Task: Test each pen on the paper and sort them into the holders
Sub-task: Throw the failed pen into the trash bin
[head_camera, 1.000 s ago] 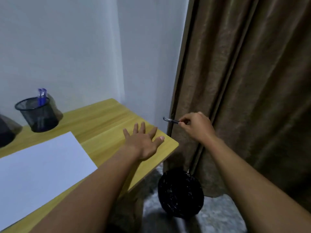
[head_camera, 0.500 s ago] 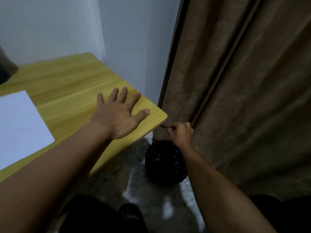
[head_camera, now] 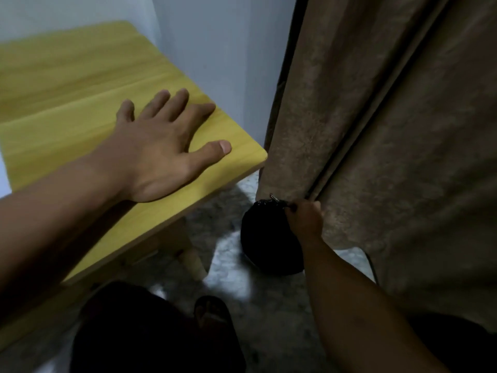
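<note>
Pen [head_camera: 276, 198] mostly hidden in R hand [head_camera: 305, 220]

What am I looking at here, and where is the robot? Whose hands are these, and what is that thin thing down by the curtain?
There is no robot here. A person works with two bare hands, and the picture comes from a wide-angle camera worn on the head, looking forward and down. That is why both arms reach in from the bottom edge. The left hand lies flat, fingers spread, on the yellow wooden table near its corner. The right hand reaches down beside the table and pinches the thin thing, a slim dark pen. It holds the pen at the top of a black bag that sits on the floor against the brown curtain.
</note>
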Tool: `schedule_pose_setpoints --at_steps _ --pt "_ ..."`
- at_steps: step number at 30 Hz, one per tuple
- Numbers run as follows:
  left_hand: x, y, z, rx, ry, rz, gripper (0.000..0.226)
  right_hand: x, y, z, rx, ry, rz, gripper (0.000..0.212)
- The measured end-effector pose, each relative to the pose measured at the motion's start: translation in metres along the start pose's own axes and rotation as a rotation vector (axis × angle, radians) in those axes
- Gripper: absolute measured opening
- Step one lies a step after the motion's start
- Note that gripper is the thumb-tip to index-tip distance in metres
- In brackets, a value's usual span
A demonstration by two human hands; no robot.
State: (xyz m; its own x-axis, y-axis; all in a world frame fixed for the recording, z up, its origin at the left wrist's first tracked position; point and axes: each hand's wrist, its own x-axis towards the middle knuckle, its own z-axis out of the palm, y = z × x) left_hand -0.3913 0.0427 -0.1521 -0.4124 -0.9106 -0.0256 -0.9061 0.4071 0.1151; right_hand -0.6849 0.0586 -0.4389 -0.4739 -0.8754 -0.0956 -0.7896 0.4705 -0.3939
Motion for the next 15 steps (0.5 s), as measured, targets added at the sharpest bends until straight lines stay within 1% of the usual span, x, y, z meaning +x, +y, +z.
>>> schedule_pose_setpoints --at_steps 4,7,11,15 --pt "0.000 -0.003 0.001 0.008 0.010 0.011 0.082 0.003 0.013 0.021 -0.008 -0.013 -0.034 0.023" --pt "0.001 -0.004 0.002 0.009 0.022 0.010 0.081 0.008 0.018 0.036 -0.014 -0.034 -0.009 0.022" --pt "0.002 -0.004 0.002 0.004 0.024 0.008 0.081 0.016 0.019 0.045 -0.006 -0.037 0.001 0.027" --pt "0.002 -0.004 0.000 0.006 0.027 0.009 0.081 0.017 0.016 0.040 -0.029 -0.035 -0.052 0.032"
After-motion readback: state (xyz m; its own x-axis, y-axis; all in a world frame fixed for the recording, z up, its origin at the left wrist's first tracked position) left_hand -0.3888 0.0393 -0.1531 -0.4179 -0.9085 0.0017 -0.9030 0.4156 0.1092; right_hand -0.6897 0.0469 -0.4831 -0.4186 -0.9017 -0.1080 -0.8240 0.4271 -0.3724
